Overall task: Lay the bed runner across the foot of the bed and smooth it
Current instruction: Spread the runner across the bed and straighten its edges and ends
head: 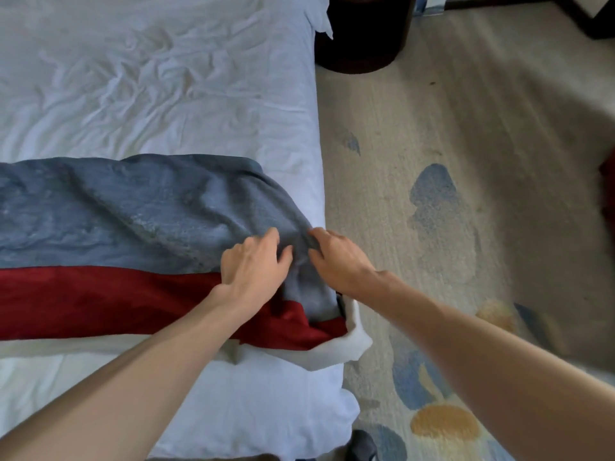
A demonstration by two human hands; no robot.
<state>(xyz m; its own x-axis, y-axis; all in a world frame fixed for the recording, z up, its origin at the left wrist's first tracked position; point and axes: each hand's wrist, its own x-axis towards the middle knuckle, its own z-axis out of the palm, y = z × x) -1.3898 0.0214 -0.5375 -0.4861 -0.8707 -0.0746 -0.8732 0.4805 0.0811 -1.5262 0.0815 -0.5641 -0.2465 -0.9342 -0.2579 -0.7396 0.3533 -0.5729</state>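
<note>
The bed runner (116, 207) lies across the foot of the bed (166, 78), over the crumpled white sheet. It has a grey-blue band on the side toward the head of the bed, a dark red band below it, and a white border along the edge nearest the foot. Over most of the bed's width it is spread out, though the grey band is rippled. At the bed's right edge it is bunched: the grey cloth folds down over the red, and the white border curls out past the corner of the mattress.

Both hands are at this bunched end, just inside the bed's right edge. The left hand (253, 264) rests palm-down on the runner where grey meets red. Its fingers are lightly bent with the tips on the grey cloth and the thumb held apart, and no fold shows between them. The right hand (336, 261) is just beside it, closer to the bed's edge, with its fingers curled down and pinching a ridge of grey cloth. That ridge rises between the two hands, and the rest of the runner stretches away from them toward the bed's left side.

Right of the bed lies a patterned carpet (466, 161), with a dark round object (362, 31) standing by the bed's far right corner.
</note>
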